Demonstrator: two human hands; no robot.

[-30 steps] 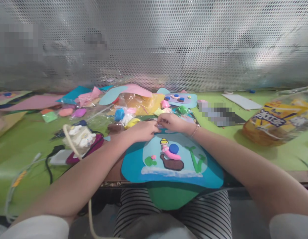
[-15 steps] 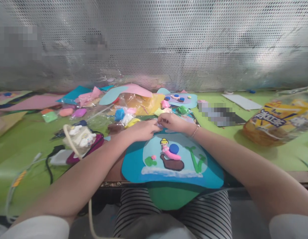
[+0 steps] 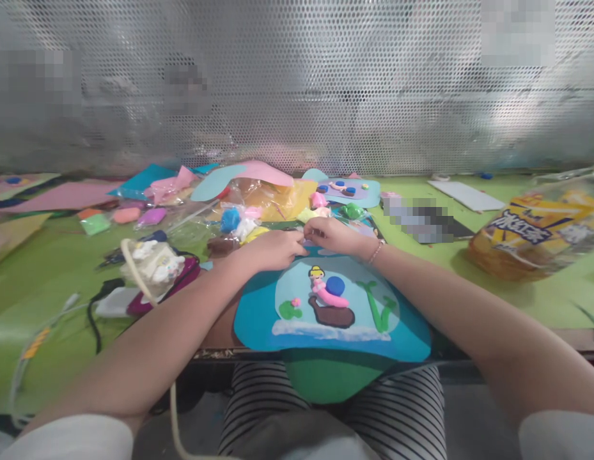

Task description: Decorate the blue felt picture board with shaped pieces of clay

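Close together above the far edge of a blue paper card (image 3: 258, 313), my left hand (image 3: 277, 249) and my right hand (image 3: 336, 237) have their fingertips pressed together. Whatever is pinched there is too small or hidden to name. The card bears a clay snail (image 3: 332, 297) with a pink body, a blue shell and a yellow-topped head, set on a brown clay shape (image 3: 336, 316). Green clay strands (image 3: 380, 313) and a white clay strip (image 3: 330, 330) are also on it. Beyond my hands lie bagged lumps of clay, among them a blue one (image 3: 230, 220) and a green one (image 3: 353, 211).
A drink bottle (image 3: 541, 223) lies on its side at the right. At the left are a purple power bank (image 3: 188, 281), a white charger (image 3: 117, 302) and cables. Coloured papers and another clay picture (image 3: 347, 190) lie before the perforated metal panel (image 3: 297, 83).
Both hands stay in nearly the same place, fingertips together. The card and the things around it show no visible movement beyond a slight shift of the view.
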